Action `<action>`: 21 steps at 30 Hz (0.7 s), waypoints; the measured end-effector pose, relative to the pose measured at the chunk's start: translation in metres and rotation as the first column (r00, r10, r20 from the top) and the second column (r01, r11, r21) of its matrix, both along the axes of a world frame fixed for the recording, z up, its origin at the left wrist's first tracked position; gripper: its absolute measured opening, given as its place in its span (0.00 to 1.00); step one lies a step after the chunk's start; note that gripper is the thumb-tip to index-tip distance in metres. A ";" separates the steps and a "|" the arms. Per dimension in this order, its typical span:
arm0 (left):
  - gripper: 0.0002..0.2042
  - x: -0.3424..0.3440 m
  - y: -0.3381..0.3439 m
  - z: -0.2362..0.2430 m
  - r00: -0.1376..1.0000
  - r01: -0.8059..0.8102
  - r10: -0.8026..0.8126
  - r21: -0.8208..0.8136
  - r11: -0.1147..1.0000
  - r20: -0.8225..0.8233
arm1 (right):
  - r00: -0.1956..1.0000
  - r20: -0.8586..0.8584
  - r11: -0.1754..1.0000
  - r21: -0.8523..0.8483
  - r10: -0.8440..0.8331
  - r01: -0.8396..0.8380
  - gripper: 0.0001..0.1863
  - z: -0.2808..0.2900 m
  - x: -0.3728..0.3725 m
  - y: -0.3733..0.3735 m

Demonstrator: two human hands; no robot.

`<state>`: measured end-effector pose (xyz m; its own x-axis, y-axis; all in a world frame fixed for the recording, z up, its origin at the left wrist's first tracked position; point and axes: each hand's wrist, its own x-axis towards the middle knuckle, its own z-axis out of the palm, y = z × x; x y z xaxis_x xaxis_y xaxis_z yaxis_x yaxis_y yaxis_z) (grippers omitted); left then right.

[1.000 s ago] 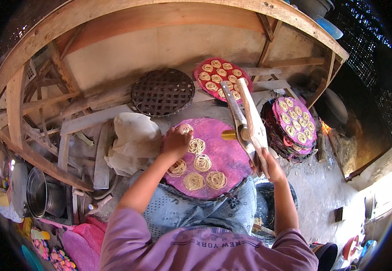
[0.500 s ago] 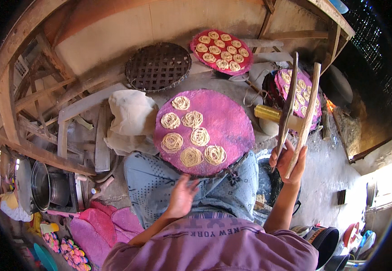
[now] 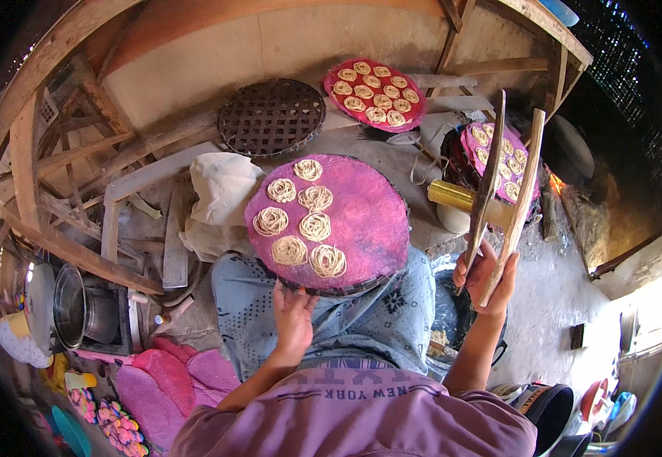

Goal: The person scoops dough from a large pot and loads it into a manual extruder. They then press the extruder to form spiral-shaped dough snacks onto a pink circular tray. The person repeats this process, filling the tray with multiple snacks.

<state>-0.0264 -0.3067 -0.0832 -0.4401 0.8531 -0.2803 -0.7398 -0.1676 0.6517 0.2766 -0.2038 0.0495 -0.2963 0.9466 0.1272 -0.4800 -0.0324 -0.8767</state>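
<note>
A round woven tray (image 3: pixel 377 286) covered with a pink-purple cloth (image 3: pixel 369 206) rests across my lap. Several coiled noodle nests (image 3: pixel 316 226) lie on its left half; the right half of the cloth shows only faint round marks. My left hand (image 3: pixel 294 320) grips the tray's near rim, its fingers partly hidden beneath the edge. Off to the right, my right hand (image 3: pixel 489 278) is closed round a wooden noodle press (image 3: pixel 519 206) with two long handles. The press's brass cylinder (image 3: pixel 451 195) points left, held up in the air.
Behind stand a bare lattice tray (image 3: pixel 271 116) and a red-clothed tray (image 3: pixel 354 110) of noodle nests. Another loaded tray (image 3: pixel 505 164) is at the right, near a fire (image 3: pixel 556 183). Pink cloths (image 3: pixel 156 388) and a metal pot (image 3: pixel 101 312) lie left.
My left hand has moved from near the front edge to hold the rim. The tray has turned and shifted slightly left with its noodle nests. My right hand stays nearly still.
</note>
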 end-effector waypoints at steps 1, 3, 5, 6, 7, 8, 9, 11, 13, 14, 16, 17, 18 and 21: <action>0.26 -0.007 0.003 -0.002 0.999 0.023 -0.023 -0.005 1.000 -0.035 | 1.000 0.002 1.000 -0.003 -0.003 0.003 0.51 0.000 0.001 -0.001; 0.27 -0.026 0.012 -0.008 0.991 0.071 -0.072 -0.009 0.997 -0.114 | 0.999 0.002 0.999 -0.025 -0.038 0.038 0.53 -0.001 0.002 -0.002; 0.26 -0.051 0.022 -0.014 0.972 0.156 -0.170 -0.093 0.983 -0.163 | 1.000 -0.005 1.000 -0.021 -0.023 0.023 0.53 -0.002 0.003 -0.002; 0.25 -0.064 0.027 -0.015 0.952 0.224 -0.241 -0.108 0.969 -0.190 | 1.000 -0.005 1.000 -0.020 -0.017 0.017 0.51 -0.002 0.004 -0.003; 0.25 -0.077 0.033 -0.017 0.922 0.288 -0.312 -0.132 0.948 -0.228 | 1.000 -0.013 1.000 -0.013 -0.005 0.005 0.50 -0.003 0.004 -0.002; 0.23 -0.089 0.040 -0.018 0.903 0.313 -0.340 -0.139 0.939 -0.262 | 1.000 -0.021 1.000 -0.011 0.006 -0.006 0.49 -0.004 0.004 -0.003; 0.23 -0.102 0.046 -0.018 0.885 0.371 -0.400 -0.160 0.915 -0.237 | 1.000 -0.022 1.000 -0.018 0.006 -0.007 0.48 -0.005 0.004 -0.003; 0.24 -0.128 0.065 -0.016 0.829 0.485 -0.517 -0.189 0.854 -0.214 | 1.000 -0.022 1.000 -0.017 0.020 -0.020 0.48 -0.007 0.002 -0.002; 0.26 -0.153 0.088 -0.014 0.723 0.591 -0.639 -0.246 0.769 -0.260 | 1.000 -0.006 0.999 -0.038 0.025 -0.025 0.48 -0.009 -0.001 -0.003; 0.26 -0.165 0.101 -0.014 0.670 0.634 -0.683 -0.256 0.730 -0.292 | 0.999 -0.006 0.998 -0.017 0.053 -0.053 0.48 -0.011 -0.003 -0.003; 0.24 -0.182 0.124 -0.018 0.581 0.706 -0.724 -0.213 0.676 -0.371 | 0.997 0.041 0.997 -0.036 0.073 -0.071 0.47 -0.013 -0.008 -0.004; 0.23 -0.189 0.134 -0.020 0.565 0.679 -0.733 -0.290 0.674 -0.378 | 0.994 0.051 0.995 -0.029 0.098 -0.097 0.47 -0.014 -0.010 -0.006; 0.22 -0.196 0.145 -0.020 0.544 0.678 -0.738 -0.308 0.667 -0.399 | 0.994 0.073 0.996 -0.041 0.084 -0.081 0.47 -0.017 -0.013 -0.008; 0.20 -0.198 0.164 0.000 0.388 0.378 -0.584 -0.455 0.806 -0.713 | 0.964 0.226 0.990 -0.056 0.140 -0.130 0.48 -0.021 -0.020 -0.013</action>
<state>-0.2248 -0.1427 -0.0837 -0.0836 0.9711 -0.2236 0.1972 0.2361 0.9515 0.2570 -0.2173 0.0284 -0.4383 0.8988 0.0041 -0.2559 -0.1204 -0.9592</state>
